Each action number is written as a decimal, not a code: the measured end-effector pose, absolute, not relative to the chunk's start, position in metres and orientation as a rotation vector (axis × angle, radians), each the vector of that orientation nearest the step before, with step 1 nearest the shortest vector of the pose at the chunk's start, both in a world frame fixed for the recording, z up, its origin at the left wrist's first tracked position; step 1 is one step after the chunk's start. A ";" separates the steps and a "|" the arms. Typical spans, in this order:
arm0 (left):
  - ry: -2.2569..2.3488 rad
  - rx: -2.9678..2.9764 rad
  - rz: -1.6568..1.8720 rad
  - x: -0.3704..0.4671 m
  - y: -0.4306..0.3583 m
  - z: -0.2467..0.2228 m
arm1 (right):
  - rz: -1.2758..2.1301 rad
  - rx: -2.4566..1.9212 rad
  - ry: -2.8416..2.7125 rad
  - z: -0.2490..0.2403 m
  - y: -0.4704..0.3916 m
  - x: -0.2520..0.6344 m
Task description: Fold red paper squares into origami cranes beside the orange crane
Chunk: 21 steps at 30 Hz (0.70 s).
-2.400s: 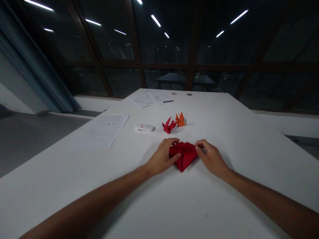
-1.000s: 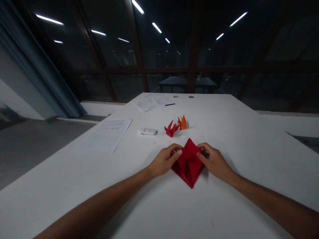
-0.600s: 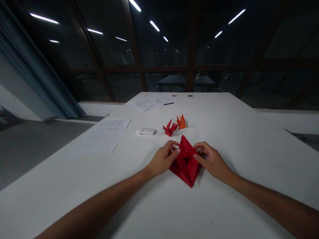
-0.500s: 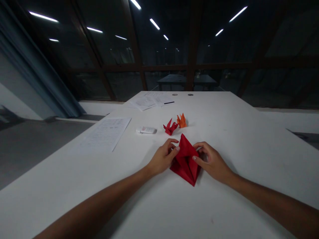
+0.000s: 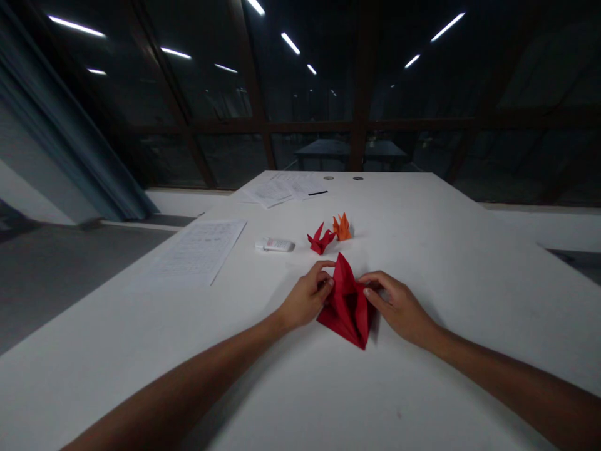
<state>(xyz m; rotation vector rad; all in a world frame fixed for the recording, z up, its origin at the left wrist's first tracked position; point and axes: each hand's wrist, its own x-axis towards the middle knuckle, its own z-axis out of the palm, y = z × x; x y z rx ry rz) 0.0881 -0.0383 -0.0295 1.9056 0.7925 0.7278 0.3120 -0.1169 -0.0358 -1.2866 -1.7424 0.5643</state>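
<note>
On the white table (image 5: 446,275), the folded red paper (image 5: 345,313) stands partly open between both hands, its peak at twelve o'clock and a dark pocket gaping at its middle, the inside too shadowed to read. The left hand (image 5: 307,295) pinches its edge at about ten o'clock, fingers curled narrow, and the right hand (image 5: 399,305) grips it at three. From the paper, a red crane (image 5: 321,239) sits at eleven, an orange crane (image 5: 342,227) at twelve, a white printed object (image 5: 275,245) at ten.
</note>
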 end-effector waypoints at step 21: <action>0.810 1.957 0.769 0.085 -0.035 -0.034 | 0.514 -1.302 -1.799 -0.032 -0.118 0.308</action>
